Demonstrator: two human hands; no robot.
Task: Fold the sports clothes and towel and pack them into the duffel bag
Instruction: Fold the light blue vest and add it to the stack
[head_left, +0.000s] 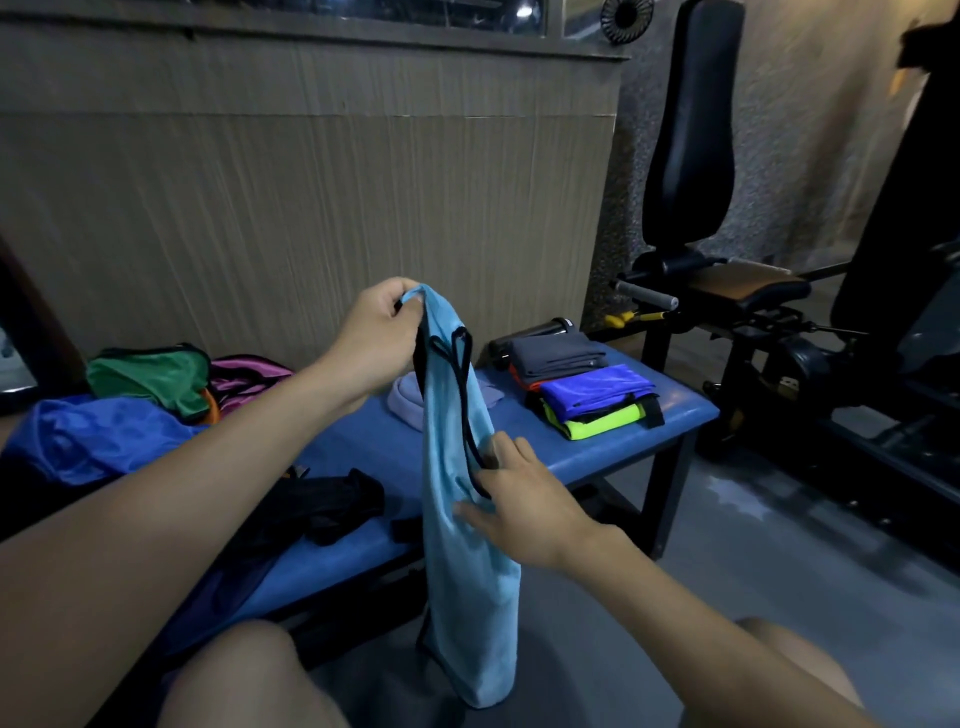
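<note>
The left hand (382, 332) pinches the top of a long light blue cloth top with thin black edging (462, 493) and holds it up in the air, so it hangs straight down in front of the padded blue bench (670, 410), with its bottom end low between the person's knees. The right hand (524, 499) has its fingers spread and lies flat against the side of the hanging cloth, touching the black edge. Some work looks done: a neat pile of folded clothes, grey on top, then shiny blue, then bright yellow-green (587, 389), sits near the far right end of the bench, close to its edge. A rolled pale purple towel (410, 405) lies just behind the hanging top. More is left to do, I think: a crumpled green cloth (150, 379), a crumpled pink-purple cloth (249, 374), a loose shiny blue cloth (88, 441) and a bunched black cloth (322, 504) are not folded yet. I cannot tell which thing is the duffel bag, so nothing looks packed. The middle of the bench shows bare blue padding, a good flat spot to fold on, and black gym machines (727, 291) stand close on the right
</note>
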